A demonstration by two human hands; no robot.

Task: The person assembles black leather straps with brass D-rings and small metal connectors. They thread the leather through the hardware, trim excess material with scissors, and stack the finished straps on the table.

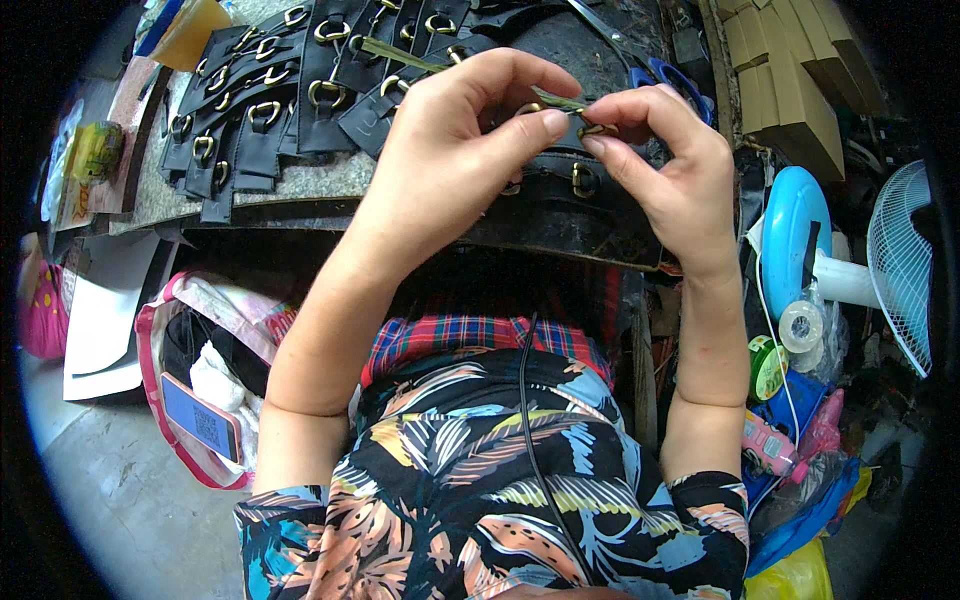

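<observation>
A narrow green strip (400, 53) passes through my left hand (430, 150), whose thumb and fingers are closed on it over the workbench. Its other end meets my right hand (670, 150), closed in a pinch on a small brass-coloured metal piece (592, 130). My fingertips partly hide where the strip and the metal meet, so I cannot tell if they are joined. Behind and left of my hands lie many-layered black straps (262, 140) with brass-coloured D-rings. Another black strap with brass-coloured fittings (584, 180) lies below my fingers, near the bench's front edge.
Blue-handled scissors (690, 85) lie beyond my right hand. Cardboard boxes (790, 85) are stacked at the far right, above a blue-and-white fan (800, 235). A pink-edged bag (160, 400) with a phone (203, 418) is at lower left. A tape roll (800, 327) sits at right.
</observation>
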